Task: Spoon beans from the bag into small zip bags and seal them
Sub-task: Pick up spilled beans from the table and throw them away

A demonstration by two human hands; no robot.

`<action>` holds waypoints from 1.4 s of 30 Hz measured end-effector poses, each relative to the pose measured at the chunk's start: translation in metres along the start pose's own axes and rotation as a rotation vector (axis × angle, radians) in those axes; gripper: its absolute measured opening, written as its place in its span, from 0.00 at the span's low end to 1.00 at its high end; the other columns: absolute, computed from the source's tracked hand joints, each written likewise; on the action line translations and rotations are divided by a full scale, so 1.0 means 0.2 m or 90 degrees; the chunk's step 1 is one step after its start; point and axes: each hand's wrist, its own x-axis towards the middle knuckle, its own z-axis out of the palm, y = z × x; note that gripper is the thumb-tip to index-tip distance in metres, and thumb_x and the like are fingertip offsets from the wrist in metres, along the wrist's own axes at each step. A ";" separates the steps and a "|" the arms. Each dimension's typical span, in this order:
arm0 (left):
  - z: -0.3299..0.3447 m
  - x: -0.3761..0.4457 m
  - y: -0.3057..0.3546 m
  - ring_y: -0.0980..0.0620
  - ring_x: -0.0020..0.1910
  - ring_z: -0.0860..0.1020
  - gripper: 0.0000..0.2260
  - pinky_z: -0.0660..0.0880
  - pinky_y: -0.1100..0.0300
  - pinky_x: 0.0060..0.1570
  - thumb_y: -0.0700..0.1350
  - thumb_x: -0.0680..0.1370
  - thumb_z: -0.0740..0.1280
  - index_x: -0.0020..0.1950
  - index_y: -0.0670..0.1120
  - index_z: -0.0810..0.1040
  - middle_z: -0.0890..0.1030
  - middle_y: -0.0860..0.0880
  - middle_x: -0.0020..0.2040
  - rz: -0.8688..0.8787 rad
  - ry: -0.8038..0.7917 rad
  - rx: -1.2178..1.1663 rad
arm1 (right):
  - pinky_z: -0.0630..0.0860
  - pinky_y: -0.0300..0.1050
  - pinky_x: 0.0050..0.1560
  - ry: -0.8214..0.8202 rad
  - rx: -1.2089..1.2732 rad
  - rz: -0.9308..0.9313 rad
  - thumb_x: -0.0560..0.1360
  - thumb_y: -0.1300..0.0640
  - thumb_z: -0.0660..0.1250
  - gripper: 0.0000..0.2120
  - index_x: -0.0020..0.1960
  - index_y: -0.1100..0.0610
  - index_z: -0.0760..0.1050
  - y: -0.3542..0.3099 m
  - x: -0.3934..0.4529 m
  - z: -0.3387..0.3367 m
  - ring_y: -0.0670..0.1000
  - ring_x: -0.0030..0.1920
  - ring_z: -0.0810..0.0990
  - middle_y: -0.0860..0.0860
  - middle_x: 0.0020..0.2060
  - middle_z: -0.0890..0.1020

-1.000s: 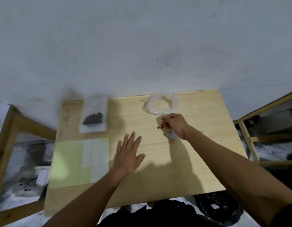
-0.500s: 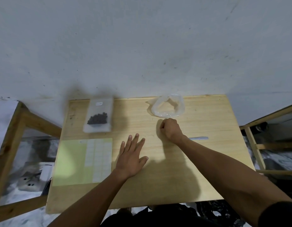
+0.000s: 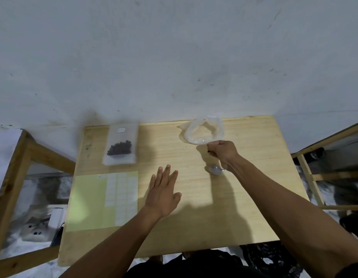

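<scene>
A crumpled clear plastic bag (image 3: 202,131) lies open at the table's far edge, its contents unclear. My right hand (image 3: 223,154) hovers just in front of its rim, fingers curled round a clear plastic spoon (image 3: 215,169) whose bowl points back toward me. A small dark speck shows at its fingertips. A small zip bag (image 3: 120,146) with dark beans in it lies flat at the far left. My left hand (image 3: 164,190) is spread flat, fingers straight, over the middle of the table and holds nothing.
A pale green sheet with white label stickers (image 3: 102,200) lies at the table's (image 3: 254,197) left front. Wooden frames (image 3: 17,169) stand on both sides of the table. A grey wall rises right behind it. Dark clutter lies on the floor.
Half a second ago my right hand was a fist on the table, with a pale stick lying beside its wrist. Now that hand holds the spoon nearer the bag. My left hand stayed flat.
</scene>
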 end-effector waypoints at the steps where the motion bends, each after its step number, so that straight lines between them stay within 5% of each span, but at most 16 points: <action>1: 0.00 0.00 0.02 0.47 0.78 0.35 0.31 0.41 0.48 0.77 0.54 0.80 0.56 0.80 0.50 0.46 0.40 0.48 0.80 0.024 0.014 0.017 | 0.77 0.42 0.37 0.000 0.041 0.006 0.70 0.68 0.71 0.05 0.38 0.62 0.80 0.00 -0.01 -0.04 0.50 0.32 0.76 0.55 0.32 0.79; 7: 0.07 0.01 0.21 0.44 0.78 0.53 0.26 0.53 0.48 0.76 0.50 0.78 0.58 0.76 0.50 0.61 0.60 0.49 0.77 0.262 0.016 0.075 | 0.70 0.40 0.39 -0.011 0.208 -0.017 0.72 0.72 0.64 0.10 0.35 0.61 0.70 0.07 -0.15 -0.34 0.49 0.33 0.69 0.55 0.31 0.69; 12: 0.16 0.08 0.44 0.44 0.72 0.67 0.26 0.69 0.48 0.67 0.52 0.73 0.63 0.71 0.50 0.69 0.70 0.49 0.71 0.399 -0.003 0.124 | 0.75 0.36 0.38 0.114 0.355 0.008 0.75 0.72 0.64 0.06 0.49 0.64 0.74 0.27 -0.31 -0.67 0.50 0.35 0.71 0.56 0.37 0.71; 16: 0.22 0.14 0.61 0.44 0.76 0.60 0.27 0.65 0.45 0.70 0.54 0.76 0.62 0.74 0.50 0.65 0.64 0.48 0.76 0.424 -0.017 0.146 | 0.72 0.43 0.45 0.261 0.366 0.061 0.76 0.70 0.65 0.16 0.58 0.82 0.68 0.56 -0.44 -0.99 0.52 0.38 0.72 0.56 0.38 0.71; 19: 0.25 0.21 0.70 0.44 0.78 0.53 0.27 0.58 0.43 0.74 0.56 0.79 0.58 0.77 0.49 0.61 0.58 0.48 0.79 0.425 -0.041 0.163 | 0.70 0.45 0.43 0.374 0.341 0.101 0.74 0.69 0.67 0.01 0.45 0.67 0.77 0.79 -0.53 -1.18 0.52 0.36 0.70 0.57 0.40 0.69; 21: 0.27 0.24 0.74 0.44 0.78 0.53 0.27 0.56 0.43 0.73 0.57 0.79 0.56 0.77 0.50 0.60 0.57 0.47 0.79 0.421 -0.040 0.179 | 0.71 0.45 0.37 0.427 0.344 0.138 0.74 0.68 0.67 0.07 0.41 0.59 0.72 0.93 -0.60 -1.28 0.52 0.34 0.70 0.57 0.37 0.70; 25: 0.29 0.26 0.74 0.44 0.77 0.59 0.26 0.61 0.43 0.70 0.58 0.78 0.56 0.75 0.49 0.66 0.62 0.47 0.77 0.430 -0.016 0.172 | 0.72 0.48 0.35 0.507 0.348 0.231 0.72 0.69 0.68 0.11 0.33 0.61 0.71 1.17 -0.73 -1.38 0.55 0.31 0.72 0.56 0.29 0.74; 36: 0.29 0.28 0.72 0.43 0.77 0.56 0.29 0.58 0.42 0.72 0.59 0.77 0.58 0.75 0.49 0.63 0.60 0.46 0.78 0.450 -0.001 0.140 | 0.79 0.58 0.57 0.559 0.159 0.249 0.77 0.58 0.68 0.08 0.54 0.59 0.79 1.43 -0.71 -1.45 0.59 0.50 0.80 0.59 0.50 0.82; 39: 0.29 0.28 0.72 0.43 0.78 0.54 0.29 0.55 0.44 0.73 0.55 0.78 0.64 0.76 0.50 0.61 0.57 0.46 0.79 0.448 -0.020 0.141 | 0.78 0.58 0.58 0.564 0.155 0.234 0.79 0.58 0.65 0.12 0.60 0.59 0.78 1.42 -0.70 -1.45 0.59 0.49 0.80 0.59 0.53 0.82; 42: 0.28 0.28 0.72 0.43 0.78 0.54 0.29 0.56 0.44 0.73 0.58 0.77 0.60 0.77 0.50 0.61 0.58 0.46 0.79 0.452 -0.023 0.144 | 0.78 0.53 0.54 0.568 0.120 0.196 0.81 0.58 0.62 0.13 0.64 0.59 0.76 1.36 -0.70 -1.43 0.55 0.46 0.77 0.55 0.51 0.80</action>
